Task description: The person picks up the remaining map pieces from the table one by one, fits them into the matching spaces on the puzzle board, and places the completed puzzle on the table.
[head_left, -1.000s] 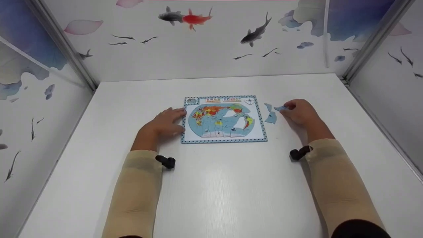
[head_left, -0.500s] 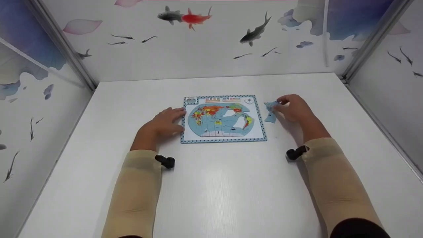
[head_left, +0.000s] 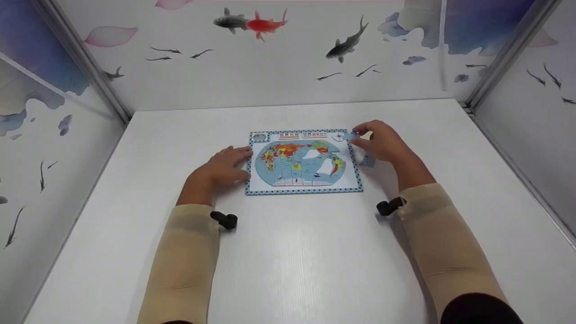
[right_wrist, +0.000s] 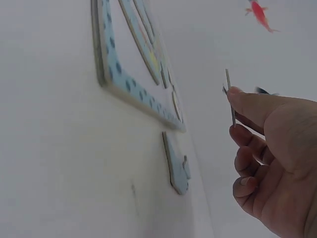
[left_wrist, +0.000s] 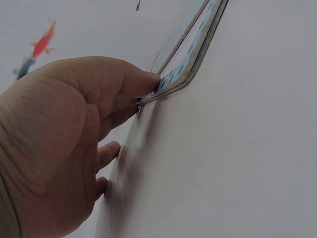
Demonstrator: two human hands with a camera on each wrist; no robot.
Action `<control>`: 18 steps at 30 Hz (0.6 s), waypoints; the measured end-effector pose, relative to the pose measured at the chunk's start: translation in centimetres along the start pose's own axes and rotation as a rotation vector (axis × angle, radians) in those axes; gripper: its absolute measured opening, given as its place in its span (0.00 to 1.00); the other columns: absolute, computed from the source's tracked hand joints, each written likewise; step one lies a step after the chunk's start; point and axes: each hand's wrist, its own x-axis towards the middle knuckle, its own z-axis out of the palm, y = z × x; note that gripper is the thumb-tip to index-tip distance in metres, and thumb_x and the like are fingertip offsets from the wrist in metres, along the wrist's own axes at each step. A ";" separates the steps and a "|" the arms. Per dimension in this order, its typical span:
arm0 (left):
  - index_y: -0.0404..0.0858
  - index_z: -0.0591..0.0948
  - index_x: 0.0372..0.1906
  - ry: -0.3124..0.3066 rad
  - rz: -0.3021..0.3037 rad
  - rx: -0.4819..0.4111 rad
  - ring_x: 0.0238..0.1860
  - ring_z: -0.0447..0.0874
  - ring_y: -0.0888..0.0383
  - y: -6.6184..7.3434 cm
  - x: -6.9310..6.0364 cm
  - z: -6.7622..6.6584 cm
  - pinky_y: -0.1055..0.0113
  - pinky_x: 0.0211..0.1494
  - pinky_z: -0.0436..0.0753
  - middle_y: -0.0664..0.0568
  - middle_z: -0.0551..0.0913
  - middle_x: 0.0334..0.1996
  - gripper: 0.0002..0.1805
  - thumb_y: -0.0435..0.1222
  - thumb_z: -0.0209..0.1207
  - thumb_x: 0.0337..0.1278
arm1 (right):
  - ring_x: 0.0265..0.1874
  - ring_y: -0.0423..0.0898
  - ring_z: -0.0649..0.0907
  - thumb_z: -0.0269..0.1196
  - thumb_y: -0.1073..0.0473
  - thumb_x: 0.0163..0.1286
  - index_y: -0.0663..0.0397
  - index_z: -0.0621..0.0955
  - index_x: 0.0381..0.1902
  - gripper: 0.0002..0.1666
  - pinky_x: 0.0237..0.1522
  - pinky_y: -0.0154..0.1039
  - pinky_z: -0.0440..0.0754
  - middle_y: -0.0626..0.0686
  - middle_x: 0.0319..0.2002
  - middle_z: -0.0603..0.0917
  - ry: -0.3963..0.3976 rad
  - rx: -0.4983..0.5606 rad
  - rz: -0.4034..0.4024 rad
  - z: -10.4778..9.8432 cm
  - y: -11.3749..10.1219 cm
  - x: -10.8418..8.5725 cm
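A world-map jigsaw board (head_left: 306,190) with a dotted blue border lies flat on the white table. White gaps show among its fitted pieces. My left hand (head_left: 216,168) rests at the board's left edge; in the left wrist view its thumb (left_wrist: 146,83) touches the dotted border. Near the upper right corner, my right hand (head_left: 380,140) pinches a small blue puzzle piece (head_left: 353,135) between thumb and fingers. The right wrist view shows that piece (right_wrist: 228,82) edge-on, raised off the table. Below this hand lie loose blue puzzle pieces (head_left: 368,161), partly hidden in the head view.
The white table (head_left: 288,252) runs back to a wall (head_left: 279,72) painted with fish. Side panels with metal corner posts stand left and right. Black wrist cameras, one (head_left: 225,220) on the left sleeve and one (head_left: 389,207) on the right, sit close above the table.
My right hand has carried the pinched puzzle piece leftward and away from me, from beside the loose pieces to the board's upper right corner. The left hand has stayed in place.
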 end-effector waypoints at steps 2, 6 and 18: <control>0.71 0.59 0.84 0.002 -0.011 -0.008 0.91 0.33 0.50 0.1 0.0 0.0 0.32 0.89 0.42 0.68 0.50 0.88 0.44 0.53 0.62 0.65 | 0.69 0.58 0.74 0.67 0.47 0.78 0.42 0.80 0.72 0.28 0.71 0.57 0.80 0.53 0.72 0.76 -0.005 -0.002 -0.029 0.3 -0.9 0.0; 0.73 0.59 0.83 0.009 -0.026 -0.014 0.91 0.33 0.51 0.1 -0.1 0.1 0.32 0.88 0.43 0.69 0.50 0.88 0.43 0.54 0.62 0.65 | 0.67 0.57 0.74 0.68 0.47 0.77 0.41 0.82 0.69 0.25 0.71 0.57 0.80 0.52 0.70 0.77 -0.020 -0.002 -0.072 1.0 -2.9 -0.2; 0.74 0.60 0.83 0.012 -0.040 -0.029 0.91 0.34 0.51 0.2 -0.2 0.1 0.32 0.88 0.43 0.68 0.50 0.88 0.43 0.55 0.64 0.65 | 0.65 0.54 0.75 0.69 0.47 0.76 0.39 0.82 0.68 0.25 0.72 0.54 0.80 0.48 0.68 0.79 -0.051 0.007 -0.138 3.5 -6.8 -0.2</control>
